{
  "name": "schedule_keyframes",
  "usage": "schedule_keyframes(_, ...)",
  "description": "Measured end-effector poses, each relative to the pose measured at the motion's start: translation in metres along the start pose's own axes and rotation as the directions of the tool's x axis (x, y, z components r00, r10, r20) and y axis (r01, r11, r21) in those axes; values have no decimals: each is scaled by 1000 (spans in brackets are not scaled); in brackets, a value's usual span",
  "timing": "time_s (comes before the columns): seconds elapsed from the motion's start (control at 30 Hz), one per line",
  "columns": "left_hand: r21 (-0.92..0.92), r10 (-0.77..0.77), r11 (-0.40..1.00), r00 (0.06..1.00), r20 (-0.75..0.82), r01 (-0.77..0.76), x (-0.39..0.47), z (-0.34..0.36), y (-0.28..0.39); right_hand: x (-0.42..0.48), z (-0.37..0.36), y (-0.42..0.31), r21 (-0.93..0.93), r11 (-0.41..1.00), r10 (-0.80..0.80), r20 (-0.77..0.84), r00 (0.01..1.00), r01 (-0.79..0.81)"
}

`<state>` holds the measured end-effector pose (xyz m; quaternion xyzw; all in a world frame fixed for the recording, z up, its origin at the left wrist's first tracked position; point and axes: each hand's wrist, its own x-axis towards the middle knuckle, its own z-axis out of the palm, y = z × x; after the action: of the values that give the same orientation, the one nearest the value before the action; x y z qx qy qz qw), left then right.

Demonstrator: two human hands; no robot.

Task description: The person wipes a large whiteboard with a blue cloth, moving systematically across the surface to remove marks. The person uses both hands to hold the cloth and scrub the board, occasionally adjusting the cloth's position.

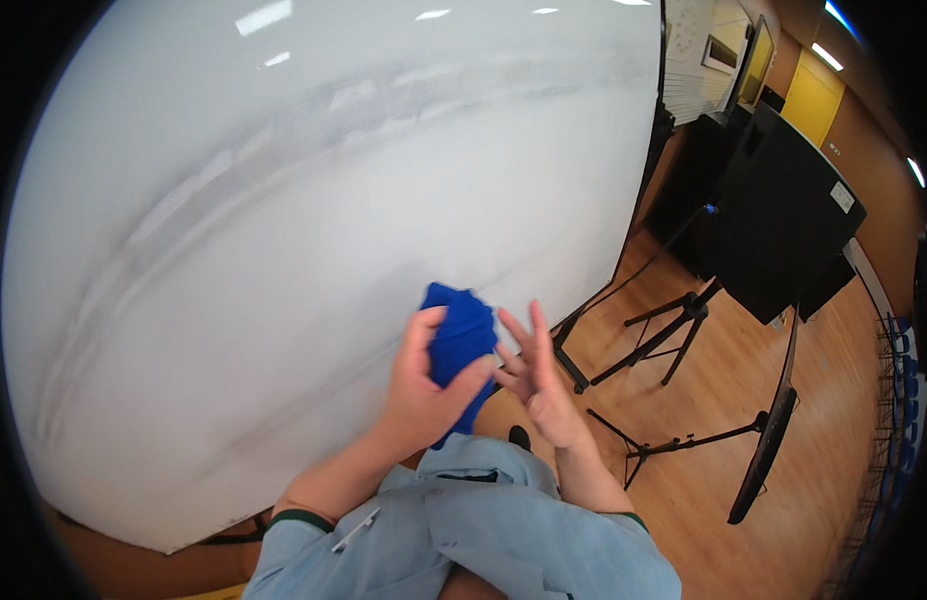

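Note:
A bunched blue cloth point(463, 330) is gripped in my left hand point(426, 382), its thumb across the front and the fingers along the far edge. Close to the cloth's right side is my right hand point(540, 375), with its fingers spread; whether its fingertips touch the cloth I cannot tell. Before me stands a large whiteboard point(343, 202) with grey smears curving across it and ceiling lights reflected at its top. The cloth's lower end hangs near my light blue shirt.
To the right, a black panel point(778, 202) stands on a tripod with a cable running from it. Nearer is a music stand point(763, 457) with splayed legs on the wooden floor point(688, 495). The whiteboard's wheeled foot point(572, 367) is beside my right hand. Blue chairs point(906, 390) line the far right.

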<state>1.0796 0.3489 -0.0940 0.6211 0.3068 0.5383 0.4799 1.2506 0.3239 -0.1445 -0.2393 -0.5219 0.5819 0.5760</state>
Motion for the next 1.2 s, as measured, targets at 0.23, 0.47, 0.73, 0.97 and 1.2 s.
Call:
schedule_keyframes(0.23, 395, 92, 894, 949, 300, -212, 25, 3, 35, 38, -4, 30, 610, 792, 72, -118, 990, 15)
schedule_keyframes(0.47, 910, 624, 275, 778, 77, -311, 37, -46, 21, 131, -63, 0, 70, 882, -349, -567, 746, 466)
schedule_keyframes(0.73, 927, 706, 270, 708, -7, -260, 38, -91, -17, 191, 53, 55, -717, 13, -745, 458, 485, 697)
schedule_keyframes(0.97, 954, 618, 161, 780, 103, -254, 54, -84, -31, 251, -76, -16, -895, 86, -902, 116, 416, 437)
schedule_keyframes(1.2, 984, 493, 9, 857, 151, -179, 80, -54, -36, 259, -228, -17, -726, 683, -725, -663, 185, 78)
